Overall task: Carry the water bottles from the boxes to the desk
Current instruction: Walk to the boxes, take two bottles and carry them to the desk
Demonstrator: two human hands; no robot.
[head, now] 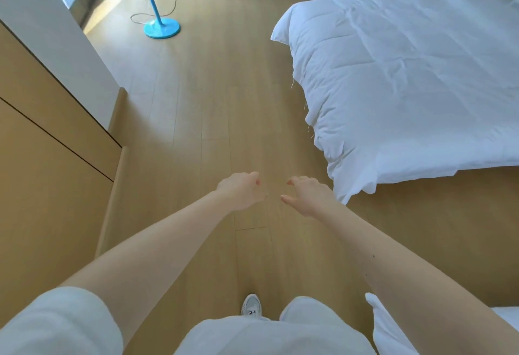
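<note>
No water bottle, box or desk shows in this view. My left hand and my right hand are stretched out in front of me over the wooden floor, close together at mid-frame. Both hold nothing; their fingers hang loosely curled downward. The thumb of my right hand points toward my left hand, and a small gap separates the two.
A bed with a white duvet fills the right side. A wooden cabinet lines the left wall. A blue fan stand with its cord stands at the far left by a glass door. Open wooden floor runs ahead. My shoe shows below.
</note>
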